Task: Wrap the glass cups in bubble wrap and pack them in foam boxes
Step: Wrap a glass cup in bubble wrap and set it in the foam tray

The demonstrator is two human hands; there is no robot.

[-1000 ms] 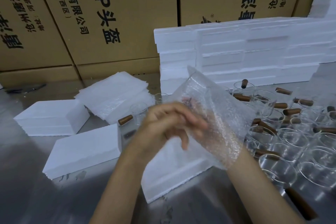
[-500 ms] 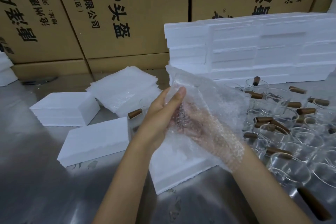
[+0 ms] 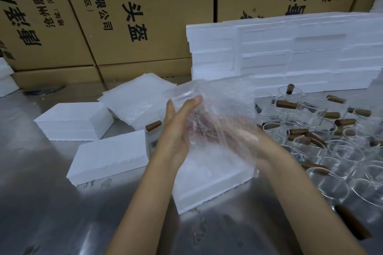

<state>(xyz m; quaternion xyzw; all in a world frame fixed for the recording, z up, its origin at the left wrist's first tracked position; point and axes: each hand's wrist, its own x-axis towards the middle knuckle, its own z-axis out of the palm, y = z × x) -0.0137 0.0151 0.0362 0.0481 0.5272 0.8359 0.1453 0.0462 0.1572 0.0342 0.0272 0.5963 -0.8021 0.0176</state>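
Note:
A sheet of bubble wrap (image 3: 223,101) is bunched around a glass cup (image 3: 185,94), whose clear rim shows at the bundle's top left. My left hand (image 3: 178,130) lies flat against the bundle's left side, fingers straight and pointing up. My right hand (image 3: 232,132) is under the wrap and shows only dimly through it, curled around the bundle. Both hands hover above a white foam box (image 3: 209,184). Several bare glass cups (image 3: 310,143) with brown handles crowd the table on the right.
Two more foam boxes (image 3: 112,155) (image 3: 74,120) lie on the left of the metal table (image 3: 51,203). A stack of bubble wrap sheets (image 3: 136,99) sits behind them, one cup handle (image 3: 153,125) beside it. Stacked foam pieces (image 3: 290,51) and cardboard cartons (image 3: 134,16) line the back.
The wrap has been pulled further over the cup and my right hand. My left hand went from curled over the bundle to flat against its left side.

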